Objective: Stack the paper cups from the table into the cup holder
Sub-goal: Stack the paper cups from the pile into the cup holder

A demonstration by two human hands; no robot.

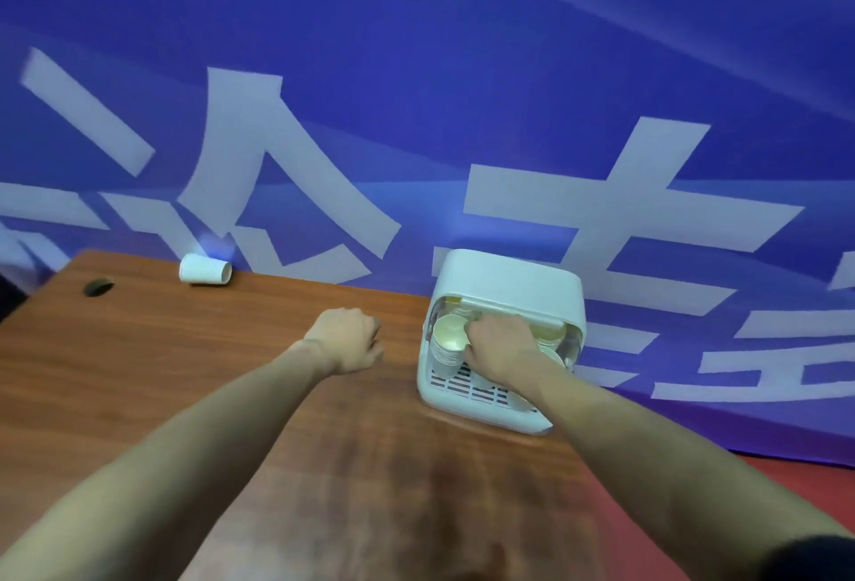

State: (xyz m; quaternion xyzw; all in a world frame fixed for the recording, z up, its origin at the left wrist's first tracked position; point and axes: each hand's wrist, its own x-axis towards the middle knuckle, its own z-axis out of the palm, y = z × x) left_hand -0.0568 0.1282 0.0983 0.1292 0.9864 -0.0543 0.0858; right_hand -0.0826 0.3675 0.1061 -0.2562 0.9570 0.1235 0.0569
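Note:
The white cup holder [509, 275] stands at the table's back right, its front open towards me. Inside, a stack of paper cups [449, 339] stands at the left and another stack [548, 331] at the right. My right hand [502, 344] reaches into the holder between the two stacks, its fingers curled down round a paper cup that it mostly hides. My left hand [347, 337] rests on the table left of the holder, fingers curled into a fist, holding nothing. One white paper cup [205, 269] lies on its side at the table's far left edge.
The brown wooden table [185, 372] has a dark cable hole [98, 287] near its back left corner. A blue banner with large white characters [416, 94] hangs right behind the table. Red floor [809, 483] shows at the right.

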